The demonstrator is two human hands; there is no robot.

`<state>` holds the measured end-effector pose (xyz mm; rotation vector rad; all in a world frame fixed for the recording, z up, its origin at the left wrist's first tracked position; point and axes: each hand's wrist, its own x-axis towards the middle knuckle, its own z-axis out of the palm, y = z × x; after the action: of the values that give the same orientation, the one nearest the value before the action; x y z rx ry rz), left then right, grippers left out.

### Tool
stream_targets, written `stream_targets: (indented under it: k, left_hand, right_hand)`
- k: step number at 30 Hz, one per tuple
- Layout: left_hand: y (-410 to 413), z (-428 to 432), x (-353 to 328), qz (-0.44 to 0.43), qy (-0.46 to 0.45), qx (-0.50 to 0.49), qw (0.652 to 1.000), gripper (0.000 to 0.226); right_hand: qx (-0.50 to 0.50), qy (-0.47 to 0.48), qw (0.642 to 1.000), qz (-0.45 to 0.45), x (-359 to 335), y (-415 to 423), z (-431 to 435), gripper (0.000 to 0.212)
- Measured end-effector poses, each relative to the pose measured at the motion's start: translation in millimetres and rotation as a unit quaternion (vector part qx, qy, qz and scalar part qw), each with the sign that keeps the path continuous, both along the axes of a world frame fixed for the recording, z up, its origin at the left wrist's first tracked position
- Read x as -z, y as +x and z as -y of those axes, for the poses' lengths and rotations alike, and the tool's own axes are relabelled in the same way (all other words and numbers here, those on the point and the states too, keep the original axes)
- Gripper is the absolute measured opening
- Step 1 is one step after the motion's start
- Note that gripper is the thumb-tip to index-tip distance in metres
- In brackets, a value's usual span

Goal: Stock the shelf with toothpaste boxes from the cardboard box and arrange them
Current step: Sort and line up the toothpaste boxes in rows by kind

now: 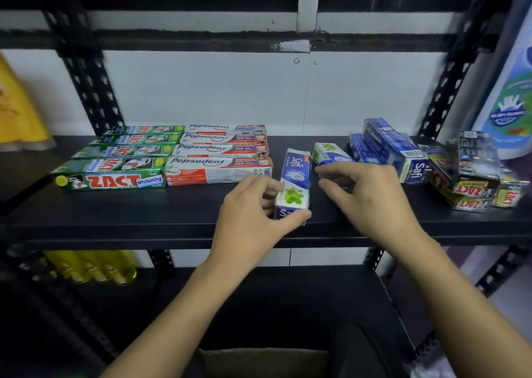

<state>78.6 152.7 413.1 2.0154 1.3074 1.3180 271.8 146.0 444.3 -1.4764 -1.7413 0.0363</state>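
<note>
On the black shelf my left hand grips the near end of a blue-and-white Safi toothpaste box that lies end-on, its far end pointing to the wall. My right hand hovers just right of it, fingers curled and apart, over the near end of a second Safi box. Green Zact boxes and white-red Pepsodent boxes lie in neat rows at the left. A loose pile of blue Safi boxes and black Zact boxes sits at the right. The cardboard box shows at the bottom edge.
Black perforated uprights frame the shelf against a white wall. Yellow bottles stand on the lower shelf at the left. A large white-and-blue bottle stands at the far right, and a yellow pack at the far left.
</note>
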Motion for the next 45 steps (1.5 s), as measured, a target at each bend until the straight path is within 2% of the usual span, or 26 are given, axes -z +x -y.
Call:
stream_targets:
  k: [4, 8, 12, 14, 16, 18, 22, 28, 31, 37, 41, 45]
  left_hand:
    - [-9.9, 3.9, -5.3, 0.049, -0.053, 0.053, 0.996, 0.05]
    - [-18.8, 3.1, -9.9, 0.109, -0.134, 0.106, 0.979, 0.057]
    - [-21.1, 2.7, -11.1, 0.1, -0.132, 0.127, 0.978, 0.058]
    - [-25.6, -0.1, -13.8, 0.068, -0.115, 0.135, 0.982, 0.055]
    - [-32.4, -6.2, -17.6, -0.001, -0.083, 0.135, 0.987, 0.048]
    - [-39.4, -16.9, -19.8, -0.053, -0.042, 0.112, 0.991, 0.038]
    - [-50.1, -50.8, -19.1, -0.139, 0.049, 0.014, 0.989, 0.03]
    - [-44.9, -93.6, -24.8, -0.279, 0.113, -0.082, 0.95, 0.039]
    - [-40.6, -103.8, -15.9, -0.3, 0.121, -0.105, 0.94, 0.044]
    - [-38.6, -109.2, -5.9, -0.344, 0.081, -0.105, 0.93, 0.058]
    - [-37.7, -107.3, -6.5, -0.363, 0.064, -0.103, 0.924, 0.059]
    - [-38.0, -109.8, -6.2, -0.358, 0.059, -0.11, 0.926, 0.061]
  right_hand:
    - [-0.003, -0.062, 0.998, 0.004, -5.6, -20.4, -9.5, 0.026]
    - [0.041, -0.08, 0.996, 0.027, -13.5, -31.6, -19.2, 0.034]
    - [0.081, -0.143, 0.984, 0.065, -22.8, -34.1, -32.8, 0.047]
    - [0.091, -0.186, 0.973, 0.105, -25.8, -38.6, -38.7, 0.06]
    - [0.102, -0.22, 0.96, 0.139, -27.7, -43.3, -44.2, 0.073]
    - [0.118, -0.231, 0.954, 0.15, -30.0, -46.0, -50.0, 0.077]
    - [0.125, -0.216, 0.957, 0.148, -33.9, -44.3, -57.6, 0.054]
    - [0.122, -0.168, 0.972, 0.113, -39.8, -33.7, -54.5, 0.046]
    - [0.117, -0.13, 0.978, 0.116, -49.2, -26.4, -54.4, 0.046]
    - [0.097, -0.067, 0.981, 0.152, -81.2, -15.7, -71.5, 0.036]
    - [0.029, -0.074, 0.982, 0.17, -101.1, -1.5, -107.2, 0.039]
    - [-0.018, -0.127, 0.961, 0.246, -111.5, 15.0, -150.5, 0.044]
